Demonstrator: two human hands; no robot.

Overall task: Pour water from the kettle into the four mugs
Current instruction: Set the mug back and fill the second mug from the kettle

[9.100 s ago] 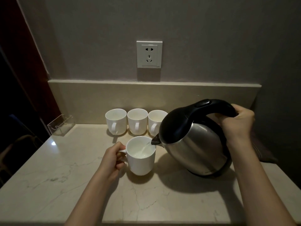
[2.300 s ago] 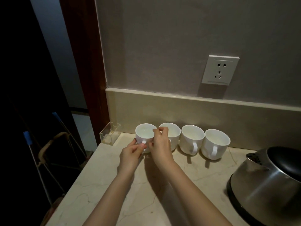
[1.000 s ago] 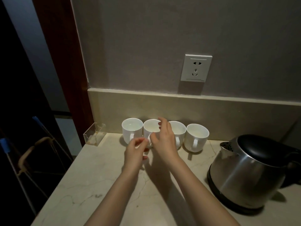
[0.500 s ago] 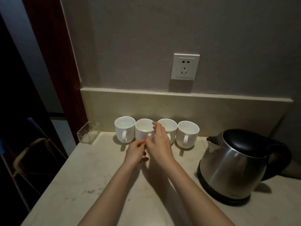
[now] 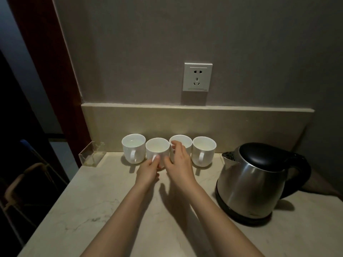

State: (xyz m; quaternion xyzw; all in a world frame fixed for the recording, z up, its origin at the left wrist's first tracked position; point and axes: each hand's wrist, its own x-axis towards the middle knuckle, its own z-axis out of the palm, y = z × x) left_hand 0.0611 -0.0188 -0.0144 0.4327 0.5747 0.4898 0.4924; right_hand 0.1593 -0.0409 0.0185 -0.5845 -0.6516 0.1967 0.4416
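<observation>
We're looking down on a pale marble tabletop (image 5: 104, 216), and four white mugs sit in a row near the middle of the frame, close to the low stone upstand. The first mug (image 5: 133, 147), furthest left, holds a visible pool of water, handle facing us. The second mug (image 5: 157, 150) sits a touch nearer to us than its neighbours, and both hands are on it. Our left hand (image 5: 147, 172) has its fingers (image 5: 156, 158) closed around the handle at the front of that mug. Our right hand (image 5: 179, 164) reaches in from the lower right with fingers loosely spread, thumb against the second mug's right side and fingertips near the rim of the third mug (image 5: 182, 142); it is not clamped on anything that we can see. The fourth mug (image 5: 203, 151) stands just right of that hand, handle forward.

Over at the right of the frame, well apart from the mugs, the steel kettle (image 5: 254, 184) stands upright on the tabletop, black lid shut, spout pointing left toward the mugs, handle to the far right.

At the left end of the row, a small clear acrylic holder (image 5: 91, 154) sits at the tabletop's corner. Above centre, a white wall socket (image 5: 197, 76).
</observation>
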